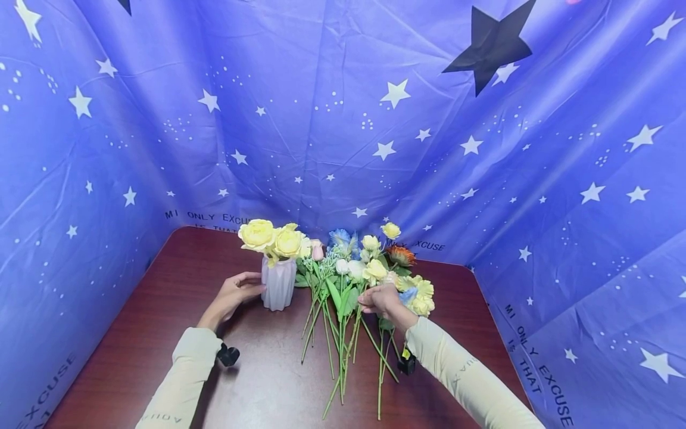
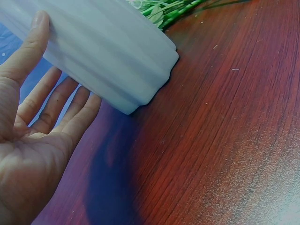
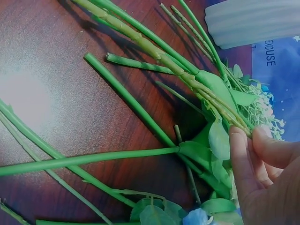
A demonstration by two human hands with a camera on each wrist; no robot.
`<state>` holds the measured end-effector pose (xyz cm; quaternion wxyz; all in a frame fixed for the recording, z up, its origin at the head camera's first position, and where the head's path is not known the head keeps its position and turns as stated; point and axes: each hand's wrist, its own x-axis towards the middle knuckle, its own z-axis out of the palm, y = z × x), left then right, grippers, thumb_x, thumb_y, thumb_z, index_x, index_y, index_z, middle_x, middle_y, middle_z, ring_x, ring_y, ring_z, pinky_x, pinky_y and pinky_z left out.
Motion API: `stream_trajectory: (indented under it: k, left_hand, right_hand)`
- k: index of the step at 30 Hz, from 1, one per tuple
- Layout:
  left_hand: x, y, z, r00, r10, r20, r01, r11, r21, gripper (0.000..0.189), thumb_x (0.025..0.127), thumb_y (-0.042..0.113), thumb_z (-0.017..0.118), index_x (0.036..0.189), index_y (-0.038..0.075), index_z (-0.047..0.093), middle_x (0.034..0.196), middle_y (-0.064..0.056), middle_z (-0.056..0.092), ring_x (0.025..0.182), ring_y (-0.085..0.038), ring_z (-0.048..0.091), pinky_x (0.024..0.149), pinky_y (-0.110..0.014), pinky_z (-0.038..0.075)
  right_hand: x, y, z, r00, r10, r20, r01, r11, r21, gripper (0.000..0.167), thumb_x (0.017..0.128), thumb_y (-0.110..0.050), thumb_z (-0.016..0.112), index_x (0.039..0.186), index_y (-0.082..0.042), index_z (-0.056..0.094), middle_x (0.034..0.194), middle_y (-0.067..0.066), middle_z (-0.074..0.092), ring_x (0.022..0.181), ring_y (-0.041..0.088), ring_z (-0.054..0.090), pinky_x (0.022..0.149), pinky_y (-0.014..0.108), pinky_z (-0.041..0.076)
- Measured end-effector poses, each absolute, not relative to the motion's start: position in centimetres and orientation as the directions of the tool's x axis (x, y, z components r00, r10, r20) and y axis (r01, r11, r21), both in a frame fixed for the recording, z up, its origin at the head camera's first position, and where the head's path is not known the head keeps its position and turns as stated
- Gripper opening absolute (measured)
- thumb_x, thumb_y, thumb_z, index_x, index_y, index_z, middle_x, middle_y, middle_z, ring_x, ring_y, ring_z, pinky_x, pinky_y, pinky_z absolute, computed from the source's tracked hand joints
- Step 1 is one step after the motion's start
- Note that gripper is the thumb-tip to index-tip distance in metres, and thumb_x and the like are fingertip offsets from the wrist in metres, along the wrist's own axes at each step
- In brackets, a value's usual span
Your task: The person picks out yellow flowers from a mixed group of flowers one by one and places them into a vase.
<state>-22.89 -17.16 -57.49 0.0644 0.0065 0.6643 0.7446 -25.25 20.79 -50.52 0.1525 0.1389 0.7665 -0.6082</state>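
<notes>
A pale ribbed vase (image 1: 278, 285) stands upright on the table with large yellow flowers (image 1: 257, 234) in its mouth. My left hand (image 1: 236, 296) is at its left side; in the left wrist view the thumb (image 2: 36, 40) lies against the vase (image 2: 110, 49) and the other fingers, fairly straight, meet its edge. My right hand (image 1: 384, 299) is over the pile of loose flowers. Between thumb and forefinger it pinches a knobbly yellow-green flower stem (image 3: 161, 58), seen best in the right wrist view. Which bloom that stem bears is uncertain, though a yellow rose (image 1: 374, 271) appears just above the hand.
Loose artificial flowers lie around the right hand, among them a blue flower (image 1: 340, 238), an orange flower (image 1: 402, 256), white tulips (image 1: 356, 270) and a pink tulip (image 1: 317, 250). Their green stems (image 1: 343, 357) cross toward the table's (image 1: 257, 381) front. A starry blue cloth (image 1: 321, 137) surrounds the table.
</notes>
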Motion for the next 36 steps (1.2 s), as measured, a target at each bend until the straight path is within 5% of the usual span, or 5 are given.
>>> stream_trajectory:
  k: [9, 23, 30, 36]
  left_hand:
    - [-22.9, -17.2, -57.5, -0.991, 0.112, -0.074, -0.086, -0.101, 0.991, 0.053, 0.092, 0.003, 0.074, 0.136, -0.015, 0.051, 0.116, -0.008, 0.069, 0.099, -0.002, 0.068, 0.091, -0.024, 0.058]
    - [-22.8, -17.2, -57.2, -0.990, 0.112, -0.084, -0.094, -0.085, 0.992, 0.054, 0.092, 0.005, 0.074, 0.137, -0.014, 0.051, 0.120, -0.012, 0.069, 0.099, -0.002, 0.068, 0.095, -0.027, 0.058]
    - [-22.8, -17.2, -57.2, -0.990, 0.109, -0.091, -0.100, -0.083, 0.991, 0.055, 0.091, 0.005, 0.075, 0.137, -0.014, 0.051, 0.119, -0.011, 0.069, 0.098, -0.002, 0.067, 0.093, -0.026, 0.058]
    - [-22.8, -17.2, -57.3, -0.990, 0.108, -0.088, -0.098, -0.089, 0.991, 0.054, 0.091, 0.004, 0.074, 0.137, -0.015, 0.051, 0.117, -0.008, 0.069, 0.098, -0.002, 0.067, 0.092, -0.024, 0.058]
  right_hand:
    - [-25.5, 20.7, -50.0, -0.919, 0.041, -0.391, 0.384, 0.315, -0.868, 0.019, 0.089, 0.015, 0.067, 0.106, 0.023, 0.065, 0.069, 0.008, 0.070, 0.052, 0.011, 0.064, 0.052, 0.022, 0.060]
    - [-25.3, 20.8, -49.6, -0.921, -0.005, -0.390, 0.355, 0.405, -0.843, 0.006, 0.091, 0.015, 0.062, 0.091, 0.018, 0.067, 0.069, 0.011, 0.070, 0.050, 0.011, 0.062, 0.053, 0.025, 0.061]
    - [-24.7, 20.5, -49.7, -0.900, -0.038, -0.434, 0.372, 0.453, -0.811, 0.021, 0.083, 0.021, 0.055, 0.070, 0.006, 0.060, 0.071, 0.010, 0.066, 0.055, 0.015, 0.061, 0.054, 0.028, 0.061]
    - [-24.3, 20.4, -49.4, -0.896, -0.048, -0.441, 0.366, 0.484, -0.795, 0.016, 0.084, 0.021, 0.059, 0.074, 0.008, 0.060, 0.076, 0.017, 0.069, 0.060, 0.017, 0.064, 0.055, 0.029, 0.062]
